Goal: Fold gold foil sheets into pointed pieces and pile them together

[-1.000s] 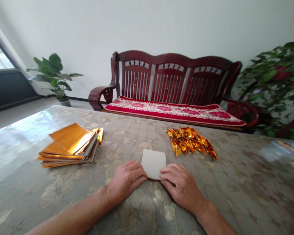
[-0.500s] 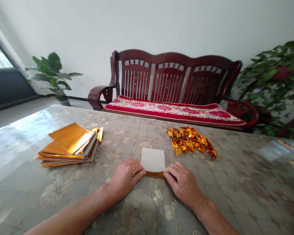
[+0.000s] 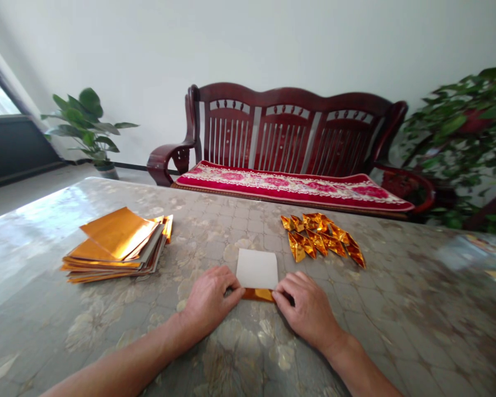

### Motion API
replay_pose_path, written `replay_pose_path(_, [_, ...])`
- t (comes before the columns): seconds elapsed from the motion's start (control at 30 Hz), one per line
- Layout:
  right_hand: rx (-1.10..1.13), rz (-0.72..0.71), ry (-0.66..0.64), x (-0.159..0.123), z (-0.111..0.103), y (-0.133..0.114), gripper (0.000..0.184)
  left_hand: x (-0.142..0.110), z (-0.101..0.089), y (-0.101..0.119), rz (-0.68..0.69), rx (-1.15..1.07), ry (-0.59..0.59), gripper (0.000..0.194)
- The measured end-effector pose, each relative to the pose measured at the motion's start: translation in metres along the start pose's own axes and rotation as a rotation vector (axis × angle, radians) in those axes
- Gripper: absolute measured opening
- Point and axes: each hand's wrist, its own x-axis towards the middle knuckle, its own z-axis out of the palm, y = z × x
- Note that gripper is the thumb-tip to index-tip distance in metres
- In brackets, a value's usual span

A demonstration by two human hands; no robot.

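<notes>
A small sheet of gold foil paper (image 3: 257, 268) lies white side up on the table in front of me. Its near edge is turned over, so a narrow gold strip shows along the front. My left hand (image 3: 215, 292) pinches the left end of that fold between thumb and fingers. At the right end, my right hand (image 3: 303, 306) grips the fold the same way, fingers curled under. Beyond and to the right sit several folded gold paper ingots (image 3: 320, 237) in rows. On the left rests a stack of gold foil sheets (image 3: 113, 237), loosely piled with uneven edges.
A patterned, glossy cover lies over the table (image 3: 182, 353). At the right edge is a clear plastic bag (image 3: 465, 253). Behind the table stands a dark red wooden bench (image 3: 273, 127) with a red floral cushion (image 3: 293, 184). Potted plants (image 3: 89, 124) flank it.
The near edge of the sheet has been folded up and over, bringing a gold strip into view. Both hands have shifted slightly and still hold the ends. The stack and ingots stay put.
</notes>
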Motion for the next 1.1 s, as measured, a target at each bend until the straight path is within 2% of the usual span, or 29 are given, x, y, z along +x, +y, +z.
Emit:
replay_pose_path(0.63, [-0.046, 0.003, -0.005, -0.0001, -0.0016, -0.0027, 0.018, 0.0005, -0.0015, -0.0031, -0.008, -0.003, -0.019, 0.022])
replay_pose_path(0.83, [-0.062, -0.008, 0.012, -0.0007, -0.0009, -0.0025, 0.018, -0.0005, -0.0074, -0.0049, 0.03, -0.051, -0.044, 0.016])
replay_pose_path(1.1, [-0.066, -0.019, 0.027, -0.0003, -0.0011, -0.0027, 0.018, 0.0022, -0.0086, -0.0015, -0.024, 0.011, -0.048, 0.017])
